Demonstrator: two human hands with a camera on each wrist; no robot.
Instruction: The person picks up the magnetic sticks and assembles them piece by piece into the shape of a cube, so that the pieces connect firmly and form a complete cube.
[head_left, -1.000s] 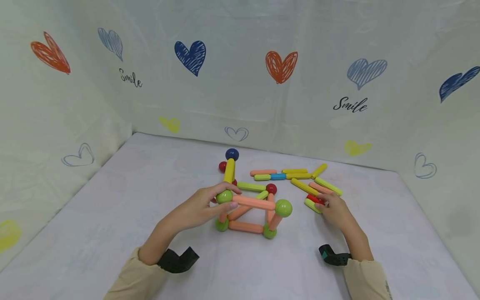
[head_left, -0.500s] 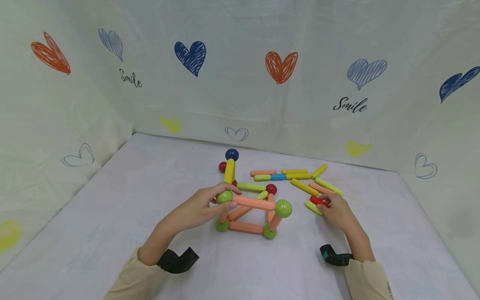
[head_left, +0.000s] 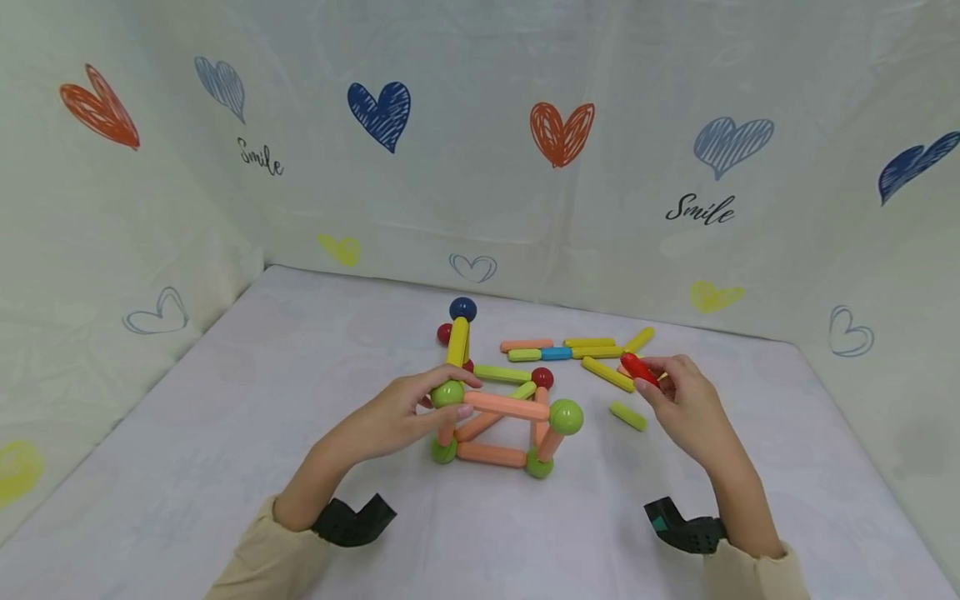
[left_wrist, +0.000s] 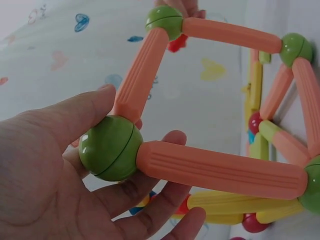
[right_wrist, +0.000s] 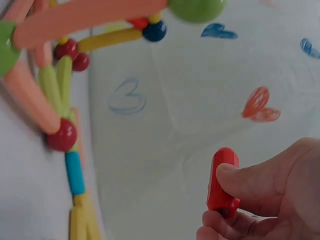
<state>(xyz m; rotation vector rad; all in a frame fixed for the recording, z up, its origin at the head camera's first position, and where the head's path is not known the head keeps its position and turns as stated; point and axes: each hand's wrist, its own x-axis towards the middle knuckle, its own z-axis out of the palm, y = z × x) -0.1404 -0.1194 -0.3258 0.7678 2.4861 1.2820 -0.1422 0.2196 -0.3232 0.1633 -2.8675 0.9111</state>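
Right hand [head_left: 686, 408]: thumb and fingers pinch red stick [right_wrist: 222, 180], held above table [head_left: 480, 533]. Left hand [head_left: 405, 412]: thumb and fingers grip green ball [left_wrist: 109, 150] at near upper-left corner of stick-and-ball frame [head_left: 480, 426]. Peach stick [head_left: 507, 406] runs rightward from left grip to second green ball [head_left: 566, 417]. Yellow stick [head_left: 457, 342], topped by blue ball [head_left: 463, 309], just beyond left grip. Lime stick [head_left: 628, 416] lies nearside of right grip; loose sticks [head_left: 597, 352] lie beyond it, leftward.
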